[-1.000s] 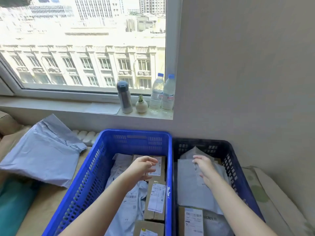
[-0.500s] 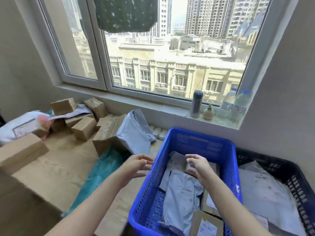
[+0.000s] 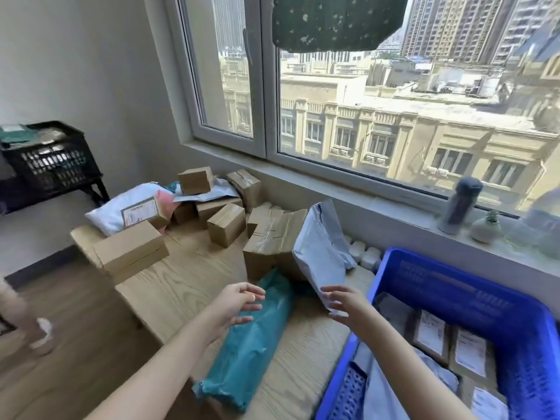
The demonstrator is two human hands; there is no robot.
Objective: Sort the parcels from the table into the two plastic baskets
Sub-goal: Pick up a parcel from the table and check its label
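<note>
Tabletop [image 3: 188, 286], far-left corner: unsorted parcels [image 3: 225, 224] heaped within reach. Right edge: blue basket [image 3: 454, 277], partly filled. Near edge: teal parcel [image 3: 251, 341] between left hand [image 3: 233, 307] and right hand [image 3: 345, 304], fingers apart, holding nothing, apparently poised to lift it.

Two bare forearms, sleeveless, no jewellery

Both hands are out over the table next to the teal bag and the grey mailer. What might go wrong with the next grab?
1. The grey mailer leans against a taped cardboard box; pulling it away may let it slump or shift that box.
2. The teal bag hangs past the table's near edge and may slide off if nudged.
3. The left hand and right hand are open, holding nothing, between two parcels, so the target is unclear.
</note>
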